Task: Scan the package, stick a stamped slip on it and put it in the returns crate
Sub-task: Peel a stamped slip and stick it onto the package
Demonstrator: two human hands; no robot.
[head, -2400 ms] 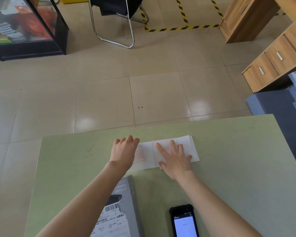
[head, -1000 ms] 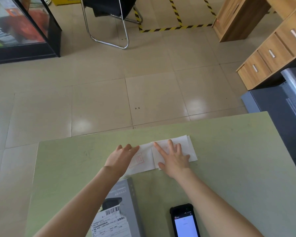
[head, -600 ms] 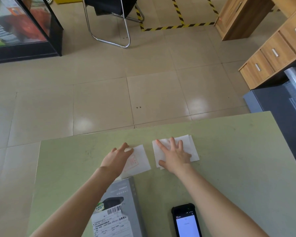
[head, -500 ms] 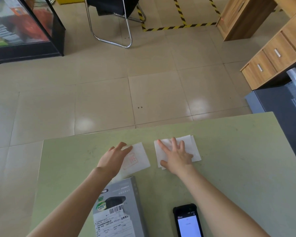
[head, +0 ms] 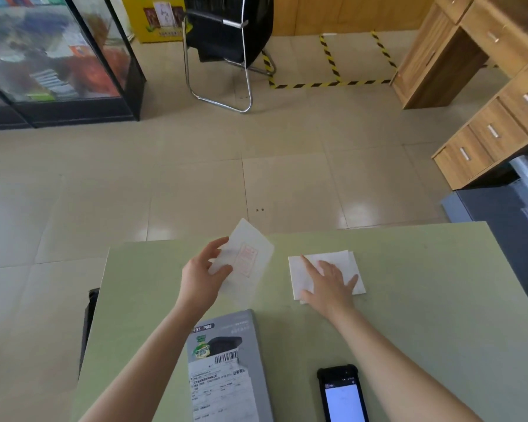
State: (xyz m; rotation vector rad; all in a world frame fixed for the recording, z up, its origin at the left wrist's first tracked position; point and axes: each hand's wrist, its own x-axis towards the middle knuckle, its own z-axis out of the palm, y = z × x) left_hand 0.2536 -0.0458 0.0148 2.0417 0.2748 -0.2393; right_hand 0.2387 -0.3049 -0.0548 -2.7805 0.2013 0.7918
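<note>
My left hand pinches a white slip with a red stamp and holds it tilted above the green table. My right hand lies flat, fingers spread, on the stack of white slips on the table. The grey package with a barcode shipping label lies near me, just below my left forearm. A black handheld scanner with a lit screen rests to the right of the package.
Beyond the table's far edge is tiled floor with a metal-framed chair, a glass display case at the left and wooden drawers at the right. A dark grey bin stands by the table's right corner.
My left hand slid one stamped slip left off the stack, then lifted it off the table. My right hand stayed pressed on the stack. The view tilted up.
</note>
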